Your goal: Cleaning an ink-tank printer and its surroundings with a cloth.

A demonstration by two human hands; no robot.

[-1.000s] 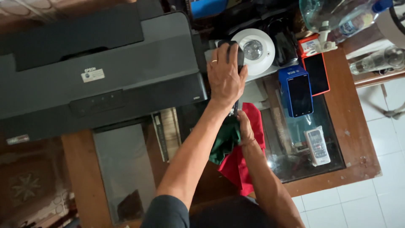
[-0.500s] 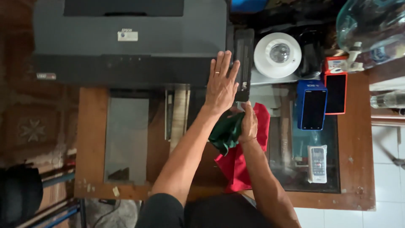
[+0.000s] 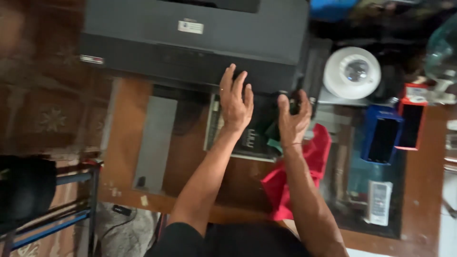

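My left hand lies flat with fingers apart against the front of a large dark grey printer. To its right, my right hand reaches up to the black box on the printer's right side. A green cloth sticks out from under that palm. A red cloth lies on the wooden table below that wrist. Under both hands a dark sheet sits in the printer's output tray. The picture is blurred by motion.
A white round dome stands right of the printer. Beside it are a blue phone box, an orange-red phone and a white remote. A glass panel is set in the table. A dark seat stands at left.
The view has swung left and blurred. My left hand slid from the side box to the printer's front. My right hand rose with the green cloth to the side box.
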